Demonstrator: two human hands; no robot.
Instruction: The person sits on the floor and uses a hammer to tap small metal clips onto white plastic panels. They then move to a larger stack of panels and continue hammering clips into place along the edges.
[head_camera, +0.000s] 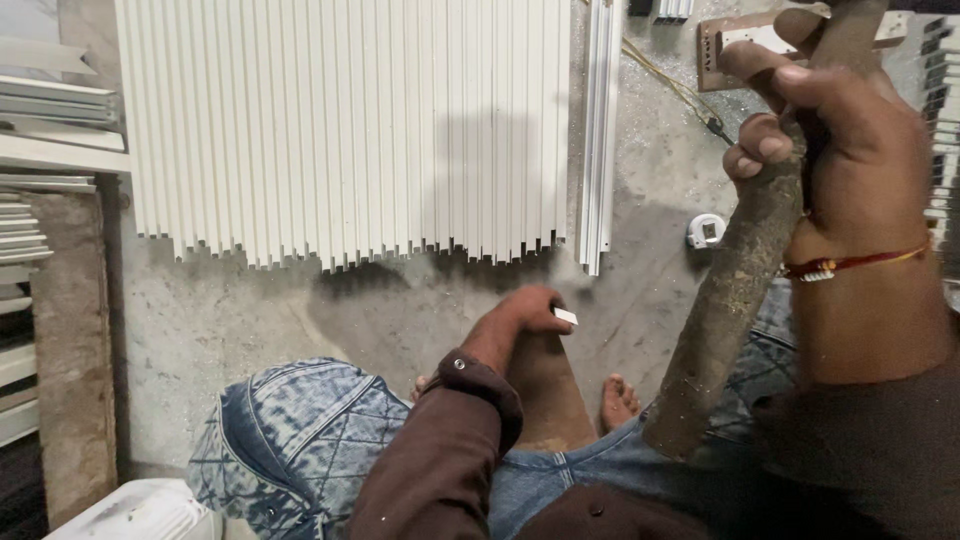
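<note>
While seated low over a dusty concrete floor (400, 320), a person raises a rough, grime-coated wooden stick (735, 290) in the right hand (850, 150), fingers wrapped tight around its upper part so that the thick lower end hangs down toward the lap. The grip is a full fist, thumb side up, which suits swinging or tapping with the stick's weight; a red thread bracelet (850, 264) circles that wrist. The left hand (530, 310) rests low between the knees, just above the floor, its fingers pinched together on a small white piece (566, 316), apparently a short plastic offcut or cap, held out at the fingertips where it can be set in place and kept steady. A brown sleeve (440, 450) covers the left forearm, and patched blue denim (290, 440) covers the bent knees; bare toes (620, 400) show on the floor beside the left arm.

Ahead of the left hand, a wide bank of long white slats (340, 130) lies side by side on the floor, ends roughly level and facing the person, within easy reach. A narrow bundle of similar white strips (598, 140) lies just to the right of it, apart from the main lot. Near the stick sits a small round white fitting (707, 231), and a yellow wire (670, 85) trails toward a brown switch board (740, 45) at the top. More white profiles (50, 110) are stacked at the left edge.
</note>
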